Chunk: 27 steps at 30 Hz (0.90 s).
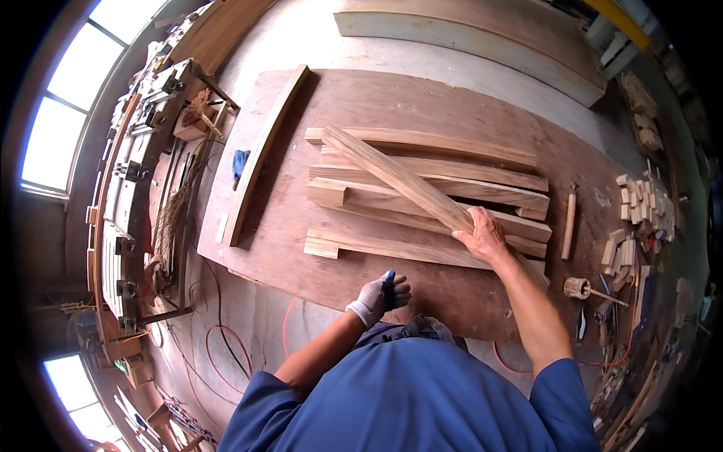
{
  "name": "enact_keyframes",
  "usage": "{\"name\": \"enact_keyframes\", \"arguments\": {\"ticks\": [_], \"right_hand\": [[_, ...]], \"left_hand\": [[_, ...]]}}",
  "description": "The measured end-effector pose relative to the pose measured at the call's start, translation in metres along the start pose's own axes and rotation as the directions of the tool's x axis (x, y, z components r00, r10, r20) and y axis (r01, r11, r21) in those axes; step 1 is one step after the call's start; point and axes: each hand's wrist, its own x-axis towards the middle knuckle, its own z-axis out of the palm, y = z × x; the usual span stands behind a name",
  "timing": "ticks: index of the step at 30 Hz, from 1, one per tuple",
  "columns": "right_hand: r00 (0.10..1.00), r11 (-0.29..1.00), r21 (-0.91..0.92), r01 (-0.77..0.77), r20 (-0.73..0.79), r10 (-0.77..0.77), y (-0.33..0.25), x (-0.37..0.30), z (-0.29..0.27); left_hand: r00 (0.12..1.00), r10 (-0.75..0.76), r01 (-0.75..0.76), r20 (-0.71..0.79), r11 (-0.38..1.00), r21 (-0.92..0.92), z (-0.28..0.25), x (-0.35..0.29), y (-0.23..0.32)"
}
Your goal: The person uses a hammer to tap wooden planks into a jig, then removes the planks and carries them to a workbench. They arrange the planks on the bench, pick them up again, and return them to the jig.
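My bare right hand (483, 235) is wrapped round a wooden beam (399, 179), which lies slantwise across other beams. Those beams, such as a notched wooden beam (392, 247) at the near side, are spread side by side on a brown work table (361, 98). Several have stepped cuts at their ends. My left hand (382, 296), in a grey-white glove with blue on the thumb, hovers by the table's near edge. It holds nothing visible, with thumb and loosely bent fingers apart.
A single long beam (267, 158) lies at the table's left, beside a small blue object (239, 166). To the right are a hammer (570, 222), a round wooden mallet (578, 288) and wood blocks (644, 203). A clamp rack (124, 226) stands left; a red hose (226, 331) crosses the floor.
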Motion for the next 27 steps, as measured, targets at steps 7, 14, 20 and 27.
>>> {"name": "enact_keyframes", "arguments": {"ticks": [7, 14, 20, 27], "right_hand": [[0.961, 0.971, 0.173, -0.165, 0.250, 0.118, -0.041, -0.076, -0.036], [0.937, 0.976, 0.209, -0.054, 0.348, -0.023, -0.040, -0.132, 0.000], [0.981, 0.994, -0.073, 0.076, 0.182, -0.061, -0.024, -0.156, 0.059], [0.997, 0.990, -0.138, 0.028, -0.065, -0.037, 0.008, -0.202, 0.093]], "left_hand": [[0.916, 0.320, -0.198, -0.241, 0.885, 0.421, 0.102, 0.003, 0.019], [0.802, 0.399, -0.261, -0.445, 0.904, 0.340, 0.066, -0.037, 0.012], [0.728, 0.322, -0.241, -0.605, 0.947, 0.215, 0.022, -0.054, -0.015], [0.801, -0.010, 0.253, -0.599, 0.911, 0.324, -0.022, -0.066, 0.017]]}}
